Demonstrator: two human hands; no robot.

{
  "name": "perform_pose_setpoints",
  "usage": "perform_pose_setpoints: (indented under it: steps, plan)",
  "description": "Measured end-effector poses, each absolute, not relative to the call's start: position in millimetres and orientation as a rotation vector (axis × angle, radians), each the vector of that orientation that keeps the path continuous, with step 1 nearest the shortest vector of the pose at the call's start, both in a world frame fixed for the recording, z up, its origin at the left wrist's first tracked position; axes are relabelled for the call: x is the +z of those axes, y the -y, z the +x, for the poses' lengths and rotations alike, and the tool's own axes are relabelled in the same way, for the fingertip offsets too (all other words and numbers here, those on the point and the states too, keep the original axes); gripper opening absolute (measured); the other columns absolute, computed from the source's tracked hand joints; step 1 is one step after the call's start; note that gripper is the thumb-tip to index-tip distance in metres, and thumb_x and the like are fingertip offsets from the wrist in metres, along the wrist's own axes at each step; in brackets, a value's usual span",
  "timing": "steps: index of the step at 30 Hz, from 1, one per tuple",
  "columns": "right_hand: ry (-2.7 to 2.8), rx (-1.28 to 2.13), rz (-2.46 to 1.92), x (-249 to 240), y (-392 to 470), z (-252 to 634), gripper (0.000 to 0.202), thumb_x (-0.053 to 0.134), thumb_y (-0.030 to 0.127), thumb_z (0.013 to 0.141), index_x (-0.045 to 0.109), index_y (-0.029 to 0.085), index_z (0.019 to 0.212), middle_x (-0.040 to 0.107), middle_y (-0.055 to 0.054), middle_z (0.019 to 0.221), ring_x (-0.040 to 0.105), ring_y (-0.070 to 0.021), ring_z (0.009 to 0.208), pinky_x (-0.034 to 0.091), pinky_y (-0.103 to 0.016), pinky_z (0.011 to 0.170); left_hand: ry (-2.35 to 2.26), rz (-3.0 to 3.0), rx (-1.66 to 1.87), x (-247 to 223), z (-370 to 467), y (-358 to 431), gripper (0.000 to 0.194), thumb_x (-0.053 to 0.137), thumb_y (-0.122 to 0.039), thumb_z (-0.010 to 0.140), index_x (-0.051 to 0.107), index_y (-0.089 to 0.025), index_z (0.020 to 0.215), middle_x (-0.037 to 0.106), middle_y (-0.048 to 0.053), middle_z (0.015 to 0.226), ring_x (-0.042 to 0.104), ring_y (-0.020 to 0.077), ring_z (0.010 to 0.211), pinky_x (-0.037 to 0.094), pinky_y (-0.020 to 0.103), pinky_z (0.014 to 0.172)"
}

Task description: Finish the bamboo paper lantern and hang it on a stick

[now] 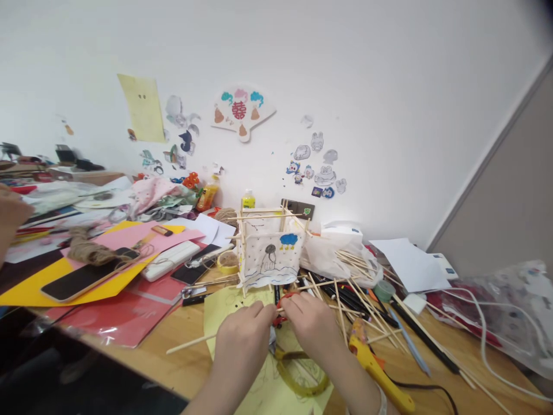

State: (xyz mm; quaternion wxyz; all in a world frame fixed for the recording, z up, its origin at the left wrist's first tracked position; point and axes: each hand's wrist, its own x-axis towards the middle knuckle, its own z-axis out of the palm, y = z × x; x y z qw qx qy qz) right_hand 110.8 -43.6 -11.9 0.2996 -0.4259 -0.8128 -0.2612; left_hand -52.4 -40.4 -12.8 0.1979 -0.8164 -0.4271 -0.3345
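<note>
My left hand point(246, 334) is closed around a thin wooden stick point(190, 344), whose end sticks out to the left. Right beside it, my right hand point(317, 325) is closed, its fingertips at a small red object point(281, 308) that is mostly hidden between the hands. Just behind them stands a box-like frame of wooden sticks point(242, 253), with a white drawn-on panel point(272, 259) on its front. Beneath my hands lies a yellow sheet point(254, 380), and a roll of yellowish tape point(302, 389) rests on it near my right wrist.
A yellow hot glue gun point(380, 369) lies right of my right arm. Loose sticks point(341, 311) and pens are scattered behind it. At left are a phone point(86, 276), twine point(90, 248) and coloured paper point(129, 317). Another person's hand point(12, 210) shows at the left edge.
</note>
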Motion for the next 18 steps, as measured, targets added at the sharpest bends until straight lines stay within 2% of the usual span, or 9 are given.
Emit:
perform_pose_setpoints:
  steps: [4, 11, 15, 18]
  plan:
    - [2.14, -0.703, -1.122, -11, 45, 110, 0.033, 0.033, 0.015, 0.094, 0.056, 0.018, 0.07, 0.053, -0.002, 0.062, 0.043, -0.0168, 0.059, 0.027, -0.03, 0.054, 1.243, -2.276, -0.901, -15, -51, 44, 0.02, 0.048, -0.01, 0.077, 0.057, -0.023, 0.066, 0.055, -0.001, 0.057, 0.054, 0.0179, 0.051, 0.029, 0.029, 0.048]
    - [2.143, -0.716, -1.111, -11, 46, 113, 0.038, 0.028, 0.015, 0.095, 0.054, 0.018, 0.067, 0.053, -0.003, 0.061, 0.042, -0.0165, 0.058, 0.026, -0.03, 0.054, 1.32, -2.265, -0.869, -17, -48, 49, 0.018, 0.051, -0.008, 0.074, 0.057, -0.023, 0.066, 0.055, -0.001, 0.057, 0.055, 0.0179, 0.051, 0.03, 0.028, 0.048]
    - [2.12, -0.757, -1.09, -13, 46, 110, 0.041, 0.026, 0.016, 0.095, 0.053, 0.018, 0.066, 0.053, -0.003, 0.058, 0.043, -0.0167, 0.055, 0.026, -0.03, 0.053, 1.329, -2.311, -0.863, -21, -45, 47, 0.019, 0.049, -0.01, 0.078, 0.059, -0.024, 0.071, 0.057, -0.001, 0.06, 0.057, 0.017, 0.054, 0.033, 0.027, 0.05]
    - [2.001, -0.789, -1.064, -17, 46, 103, 0.036, 0.029, 0.016, 0.095, 0.055, 0.017, 0.07, 0.052, -0.002, 0.054, 0.044, -0.0162, 0.051, 0.026, -0.03, 0.051, 1.449, -2.206, -1.036, -18, -47, 37, 0.022, 0.043, -0.012, 0.083, 0.061, -0.022, 0.074, 0.061, -0.001, 0.06, 0.057, 0.0152, 0.052, 0.032, 0.025, 0.049]
